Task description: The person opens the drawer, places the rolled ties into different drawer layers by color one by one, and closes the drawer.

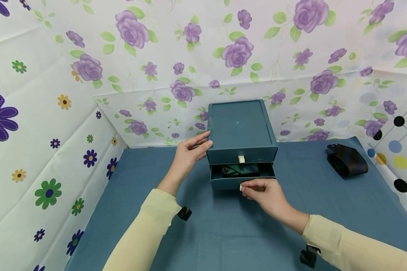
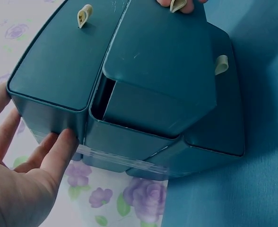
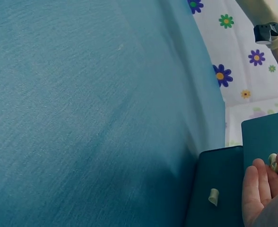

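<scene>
A dark teal drawer unit [image 1: 240,124] stands on the table against the flowered backdrop. Its middle drawer [image 1: 224,184] is pulled partway out, and a folded dark green patterned cloth [image 1: 240,170] lies inside. My right hand [image 1: 266,194] pinches the cream pull tab [image 3: 273,162] on that drawer's front between thumb and fingers. Against the unit's left side rests my left hand [image 1: 190,152], its fingers [image 2: 58,153] lightly bent and touching the wall near the top. The left wrist view shows the drawers above and below the middle one pushed in, each with a cream loop tab [image 2: 221,65].
A rolled dark plaid strip [image 1: 347,160] lies at the table's right side. Blue cloth [image 1: 217,237] covers the table. Flower-printed sheets [image 1: 176,56] rise behind and on the left, and a dotted sheet [image 1: 403,150] on the right.
</scene>
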`<state>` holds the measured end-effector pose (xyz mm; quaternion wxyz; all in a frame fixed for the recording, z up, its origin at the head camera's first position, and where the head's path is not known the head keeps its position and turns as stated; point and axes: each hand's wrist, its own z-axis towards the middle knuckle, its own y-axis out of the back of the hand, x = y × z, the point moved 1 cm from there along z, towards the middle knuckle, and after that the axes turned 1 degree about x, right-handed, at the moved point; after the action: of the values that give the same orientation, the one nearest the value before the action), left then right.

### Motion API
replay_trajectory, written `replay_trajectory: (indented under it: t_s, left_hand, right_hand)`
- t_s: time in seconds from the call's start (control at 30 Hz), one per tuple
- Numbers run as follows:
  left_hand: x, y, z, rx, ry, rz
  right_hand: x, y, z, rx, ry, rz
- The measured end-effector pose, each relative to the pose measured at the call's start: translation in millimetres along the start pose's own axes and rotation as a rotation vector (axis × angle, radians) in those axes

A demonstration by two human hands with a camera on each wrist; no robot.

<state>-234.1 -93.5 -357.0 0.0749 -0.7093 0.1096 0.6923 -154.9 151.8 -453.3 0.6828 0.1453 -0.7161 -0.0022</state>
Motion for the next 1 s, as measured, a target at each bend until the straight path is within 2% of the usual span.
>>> replay_trajectory:
  t_s: [0.6, 1.0]
  left_hand:
    - [0.0, 0.9, 0.4, 0.012, -0.031, 0.022]
    - [-2.8, 0.9, -0.7, 0.008, -0.029, 0.029]
  right_hand:
    - [2.0, 2.2, 8.3, 0.002, -0.004, -0.013]
    - [2.4, 3.4, 14.4, 0.002, 0.002, -0.017]
